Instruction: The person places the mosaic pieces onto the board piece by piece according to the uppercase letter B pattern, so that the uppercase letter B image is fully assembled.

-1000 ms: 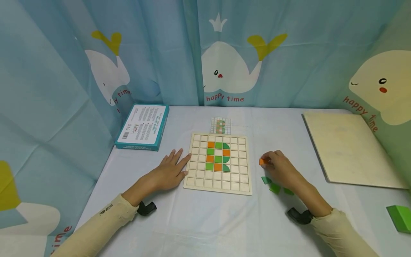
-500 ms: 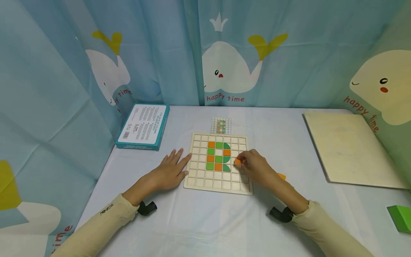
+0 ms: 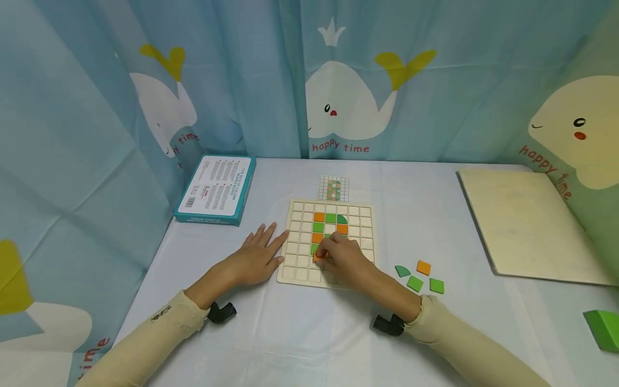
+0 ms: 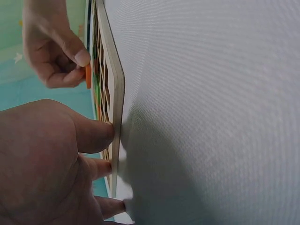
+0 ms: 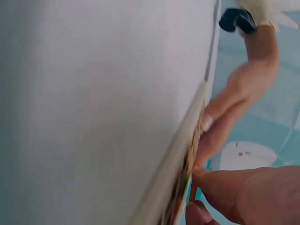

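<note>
Right hand (image 3: 345, 260)'s got an orange tile (image 3: 317, 257) pinched between thumb and fingertips, just left of its knuckles, down at the wooden grid board (image 3: 296, 275) below it. Can't tell if tile and board actually touch. Left hand (image 3: 253, 260) has its fingers fanned out, thumb and a finger against the board's edge. Off to the right hand's right, a green quarter-circle tile (image 3: 402, 271), another orange square (image 3: 424, 267) and two green squares (image 3: 415, 284) lie on the worktop (image 3: 300, 333).

The right hand (image 3: 345, 259) brings an orange tile (image 3: 316, 258) from beyond three o'clock of the grid board (image 3: 295, 262) to seven o'clock of its centre, uncovering loose tiles (image 3: 415, 284).
</note>
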### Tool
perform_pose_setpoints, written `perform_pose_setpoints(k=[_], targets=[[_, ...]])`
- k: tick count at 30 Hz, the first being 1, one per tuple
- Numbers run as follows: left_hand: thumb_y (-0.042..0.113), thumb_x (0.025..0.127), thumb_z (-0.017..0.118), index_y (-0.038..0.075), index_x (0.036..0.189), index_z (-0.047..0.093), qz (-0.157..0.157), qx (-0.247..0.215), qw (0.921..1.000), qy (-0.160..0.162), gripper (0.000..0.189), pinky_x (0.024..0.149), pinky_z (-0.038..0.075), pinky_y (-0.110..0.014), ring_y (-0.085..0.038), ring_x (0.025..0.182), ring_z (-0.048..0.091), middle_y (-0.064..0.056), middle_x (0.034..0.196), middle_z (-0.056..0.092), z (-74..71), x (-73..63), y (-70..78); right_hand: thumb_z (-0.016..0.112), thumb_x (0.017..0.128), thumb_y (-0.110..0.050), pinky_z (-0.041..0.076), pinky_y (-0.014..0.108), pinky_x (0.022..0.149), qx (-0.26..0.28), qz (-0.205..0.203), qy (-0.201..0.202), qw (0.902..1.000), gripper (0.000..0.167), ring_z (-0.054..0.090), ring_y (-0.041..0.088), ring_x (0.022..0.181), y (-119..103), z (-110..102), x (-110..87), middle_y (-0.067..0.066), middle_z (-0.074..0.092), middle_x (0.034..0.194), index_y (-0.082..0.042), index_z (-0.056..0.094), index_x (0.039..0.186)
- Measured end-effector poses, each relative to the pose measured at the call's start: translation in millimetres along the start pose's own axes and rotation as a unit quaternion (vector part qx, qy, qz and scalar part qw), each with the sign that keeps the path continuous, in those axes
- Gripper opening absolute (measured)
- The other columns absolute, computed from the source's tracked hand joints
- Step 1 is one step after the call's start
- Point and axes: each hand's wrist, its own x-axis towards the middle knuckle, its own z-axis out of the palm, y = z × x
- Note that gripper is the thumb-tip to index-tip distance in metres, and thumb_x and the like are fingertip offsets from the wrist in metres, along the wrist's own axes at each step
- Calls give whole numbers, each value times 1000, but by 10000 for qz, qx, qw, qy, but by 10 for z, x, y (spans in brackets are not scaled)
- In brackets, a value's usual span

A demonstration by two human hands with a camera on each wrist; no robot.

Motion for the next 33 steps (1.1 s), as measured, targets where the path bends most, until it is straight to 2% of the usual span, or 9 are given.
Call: perform_pose_setpoints(k=[3,6,10,14,25,33], targets=[[39,113,43,18,171,21,17,-27,10000,-17,65,128,10,-65,-45,163,0,-20,177,5,-4,6,3,86,89,-12,44,33,69,-324,-299,115,9990,14,63,15,80,-55,55,5,1,64,91,-12,73,89],[39,113,43,19,171,21,24,17,10000,-17,65,128,11,-65,-45,163,1,-19,177,6,-1,7,-3,88,86,-8,41,30,68,-379,-427,167,9982,16,64,14,79,-86,87,-6,0,65,89,-12,73,86],[37,113,44,17,170,22,39,56,10000,30,65,127,12,-66,-46,162,3,-21,176,8,-3,-1,-7,88,86,-9,40,30,70,-324,-468,58,9984,16,62,13,80,-111,85,-23,-2,67,90,-12,73,89],[38,113,43,18,171,21,14,52,10000,22,65,128,12,-66,-45,162,2,-20,177,7,-9,-7,-1,89,86,-11,41,30,68,-537,-600,98,9967,16,63,14,81,-115,77,-25,-2,68,90,-14,75,93],[39,112,44,19,171,21,2,1,10000,28,65,128,10,-64,-44,163,1,-19,177,6,-4,-7,12,91,84,-12,42,31,66,-785,-532,154,9954,16,62,17,77,-91,61,-8,0,67,88,-17,77,92],[38,112,43,18,170,21,25,44,10000,36,65,128,12,-66,-46,162,2,-20,176,7,-3,-5,6,89,85,-12,43,31,70,-562,-534,41,9970,16,63,17,82,-81,62,-2,0,68,90,-15,76,94]])
